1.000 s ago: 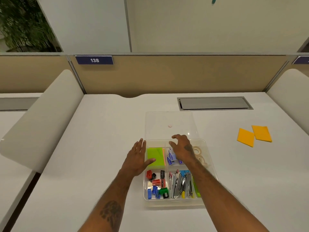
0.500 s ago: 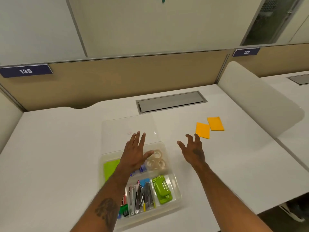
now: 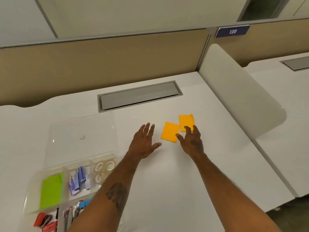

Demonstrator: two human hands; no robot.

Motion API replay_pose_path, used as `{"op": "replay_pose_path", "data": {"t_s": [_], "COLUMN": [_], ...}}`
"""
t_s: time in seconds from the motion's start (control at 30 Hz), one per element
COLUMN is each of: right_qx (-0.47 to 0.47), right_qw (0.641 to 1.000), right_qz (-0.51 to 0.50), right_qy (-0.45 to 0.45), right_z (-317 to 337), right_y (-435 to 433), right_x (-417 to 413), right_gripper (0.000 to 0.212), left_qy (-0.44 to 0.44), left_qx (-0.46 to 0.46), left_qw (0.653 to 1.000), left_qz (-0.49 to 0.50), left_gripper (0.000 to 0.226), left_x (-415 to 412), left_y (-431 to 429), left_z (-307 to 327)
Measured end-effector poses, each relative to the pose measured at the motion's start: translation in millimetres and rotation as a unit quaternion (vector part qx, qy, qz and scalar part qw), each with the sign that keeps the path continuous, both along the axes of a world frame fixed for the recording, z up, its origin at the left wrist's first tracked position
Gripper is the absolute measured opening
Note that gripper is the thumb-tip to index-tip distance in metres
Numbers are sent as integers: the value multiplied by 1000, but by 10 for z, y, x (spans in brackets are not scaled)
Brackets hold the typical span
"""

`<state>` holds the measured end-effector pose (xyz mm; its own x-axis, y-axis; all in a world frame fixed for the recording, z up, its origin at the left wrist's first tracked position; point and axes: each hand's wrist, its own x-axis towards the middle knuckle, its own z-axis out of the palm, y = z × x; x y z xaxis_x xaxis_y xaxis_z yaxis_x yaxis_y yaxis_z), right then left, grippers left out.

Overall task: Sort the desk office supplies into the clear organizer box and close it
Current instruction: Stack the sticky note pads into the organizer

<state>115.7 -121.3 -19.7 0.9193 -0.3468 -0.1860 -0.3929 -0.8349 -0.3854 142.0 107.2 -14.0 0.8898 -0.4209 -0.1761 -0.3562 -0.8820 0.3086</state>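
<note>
Orange note pads, two: nearer pad point(image 3: 169, 133) and farther pad point(image 3: 186, 121), corners touching, on white bench point(image 3: 167, 181), right of open clear organizer box point(image 3: 32, 179). Right hand point(image 3: 191, 142): fingers point(image 3: 188, 129) spread over both pads. Left hand point(image 3: 143, 144): fingers straight, holding nothing.

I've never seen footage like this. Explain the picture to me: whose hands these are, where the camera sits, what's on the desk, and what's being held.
No machine here: a person wears a camera on the head, looking down at their bare hands. The left hand and right hand are open and hold nothing; the right one is spread over two orange pads on the white desk. At lower left sits the clear organizer box, open, with a green pad, tape rolls and small supplies inside. Its lid lies flat behind it.
</note>
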Motion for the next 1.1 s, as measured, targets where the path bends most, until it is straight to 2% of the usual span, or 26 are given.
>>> {"op": "replay_pose_path", "data": {"t_s": [0.23, 0.57, 0.67, 0.8, 0.93, 1.03, 1.1], "right_qx": [-2, -63, -26, 83, 156, 197, 207], "right_qw": [1000, 997, 998, 987, 974, 964, 961], "right_qz": [-17, -17, -41, -126, -151, -174, -179], "right_qy": [15, 49, 45, 48, 59, 45, 33], "right_z": [-109, -142, -103, -54, -72, -58, -27], "right_y": [-288, -306, -311, -364, -390, -355, -317], "right_x": [431, 777, 839, 907, 895, 800, 716], "right_gripper": [64, 64, 64, 82, 91, 80, 65], "left_qy": [68, 40, 56, 124, 171, 200, 219], "left_qx": [9, 46, 46, 45, 1, -67, -119], "left_qw": [992, 983, 980, 965, 951, 936, 923], "left_qz": [110, 175, 188, 227, 259, 281, 294], "left_gripper": [98, 105, 101, 102, 86, 51, 39], "left_x": [249, 311, 352, 422, 412, 378, 326], "left_y": [-711, -1143, -1216, -1209, -1050, -879, -744], "left_z": [-168, -235, -208, -151, -163, -192, -177]}}
